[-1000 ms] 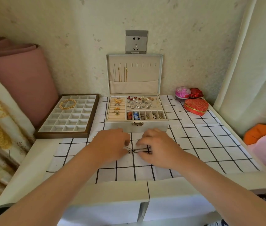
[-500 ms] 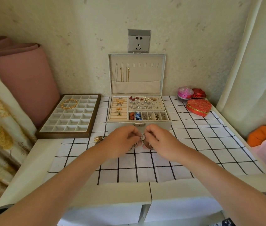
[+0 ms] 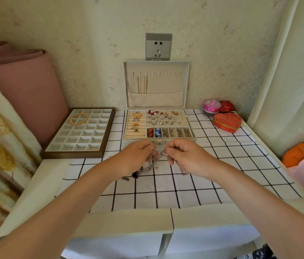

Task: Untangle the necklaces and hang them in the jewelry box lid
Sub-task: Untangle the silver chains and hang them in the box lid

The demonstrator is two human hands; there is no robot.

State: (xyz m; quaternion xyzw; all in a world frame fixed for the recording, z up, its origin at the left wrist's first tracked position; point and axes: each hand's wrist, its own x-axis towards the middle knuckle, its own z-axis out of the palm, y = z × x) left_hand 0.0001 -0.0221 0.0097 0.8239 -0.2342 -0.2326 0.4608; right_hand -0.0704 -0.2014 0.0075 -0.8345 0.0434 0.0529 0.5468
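Observation:
A tangle of silver necklace chains (image 3: 152, 164) hangs between my hands just above the checked cloth, in front of the jewelry box (image 3: 192, 138). My left hand (image 3: 138, 157) pinches the chain at its top left. My right hand (image 3: 184, 156) pinches the same chain a little to the right, and a strand trails down below that hand. The lower end of the tangle rests on the cloth, partly hidden behind my left wrist. The box's lid (image 3: 156, 84) stands upright against the wall, with two gold chains (image 3: 142, 84) hanging from its left hooks.
A compartment tray (image 3: 59, 149) with a gold bangle (image 3: 79, 119) lies at the left. A red heart-shaped box (image 3: 226, 122), a pink round box (image 3: 212, 107) and a small red box (image 3: 227, 107) stand at the back right. A pink roll (image 3: 26, 85) leans at the left wall.
Both hands have lifted off the cloth and moved toward the box, raising the tangled silver chains with them; the tangle now dangles between the fingertips.

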